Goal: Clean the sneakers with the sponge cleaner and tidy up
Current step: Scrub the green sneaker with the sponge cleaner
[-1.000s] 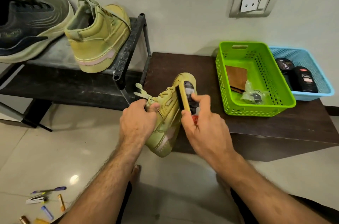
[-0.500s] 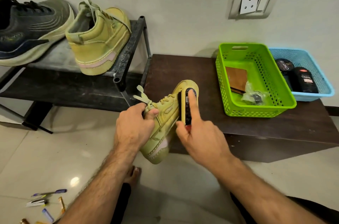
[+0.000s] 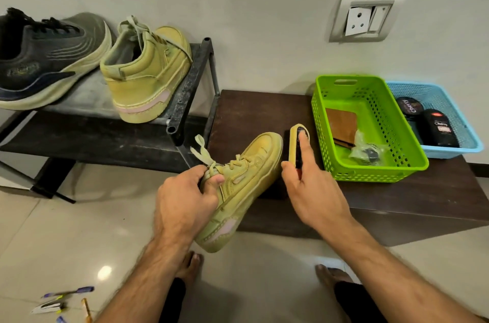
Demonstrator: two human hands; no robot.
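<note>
Over the floor, my left hand (image 3: pixel 185 198) grips the sneaker (image 3: pixel 243 185) while my right hand (image 3: pixel 315 190) pinches the sponge cleaner (image 3: pixel 296 142) just beside its toe.

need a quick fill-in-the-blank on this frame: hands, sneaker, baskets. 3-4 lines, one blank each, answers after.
1. The left hand grips the yellow sneaker near its ____.
2. The right hand holds the sponge cleaner beside the sneaker's ____.
3. The brown wallet lies in the ____ basket.
4. The matching sneaker stands on the rack next to a ____ running shoe.

Missing words: laces; toe; green; dark
</note>
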